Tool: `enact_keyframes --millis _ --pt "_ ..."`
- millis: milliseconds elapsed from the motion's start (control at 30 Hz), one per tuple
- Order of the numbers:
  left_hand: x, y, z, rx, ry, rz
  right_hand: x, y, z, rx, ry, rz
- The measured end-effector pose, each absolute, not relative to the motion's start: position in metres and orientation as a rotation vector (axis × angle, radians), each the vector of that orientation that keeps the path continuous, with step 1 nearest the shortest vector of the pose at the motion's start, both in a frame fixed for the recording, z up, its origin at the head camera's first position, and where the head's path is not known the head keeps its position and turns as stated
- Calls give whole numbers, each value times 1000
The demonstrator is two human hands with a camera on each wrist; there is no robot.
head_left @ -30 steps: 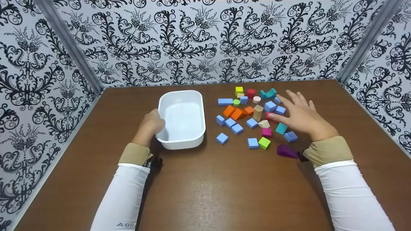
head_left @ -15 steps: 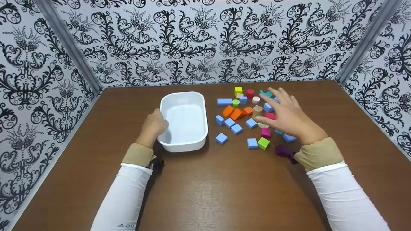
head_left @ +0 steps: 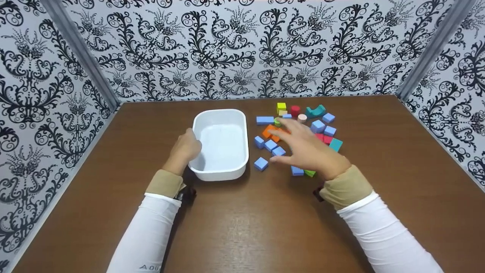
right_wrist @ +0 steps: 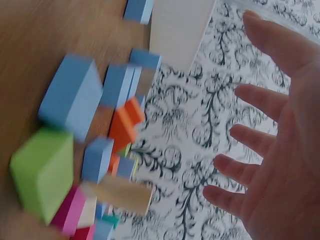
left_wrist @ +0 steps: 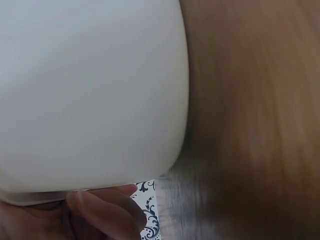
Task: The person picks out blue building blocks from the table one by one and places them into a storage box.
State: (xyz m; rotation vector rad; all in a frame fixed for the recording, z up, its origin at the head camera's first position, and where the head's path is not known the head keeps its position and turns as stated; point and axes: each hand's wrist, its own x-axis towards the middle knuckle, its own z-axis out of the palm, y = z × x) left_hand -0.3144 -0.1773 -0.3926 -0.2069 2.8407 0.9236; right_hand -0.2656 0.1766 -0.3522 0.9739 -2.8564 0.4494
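My left hand [head_left: 185, 147] grips the left rim of a white plastic tub [head_left: 221, 175]. In the left wrist view the curled fingers [left_wrist: 107, 212] lie against the tub's edge, and its white wall [left_wrist: 100, 100] fills much of the picture. The right hand [head_left: 308, 149] hovers above scattered toy blocks, fingers spread, holding nothing. Beneath and around it are blue blocks [head_left: 261, 163], an orange block [head_left: 268, 131] and a lime green block [right_wrist: 42, 175]. A beige cylinder [right_wrist: 122, 194], hidden from the head view by this hand, shows in the right wrist view.
Behind the right hand lie a teal curved block [head_left: 315, 111], a red cylinder [head_left: 295, 110], a yellow block [head_left: 281, 106] and several more blue ones. The brown tabletop [head_left: 242, 227] ends at a patterned back wall [head_left: 242, 49].
The right hand has swept left across the blocks, from their right side to over their middle, staying spread. The left hand and the tub have shifted slightly right.
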Motion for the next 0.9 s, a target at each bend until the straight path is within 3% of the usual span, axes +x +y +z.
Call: enact_keyframes --millis 400,900 --pt "-313 -176 -393 -193 2873 908 -263 135 -375 1064 -3036 335" --pt "-312 -176 -395 -213 2879 940 -262 128 -391 1089 -3085 273"
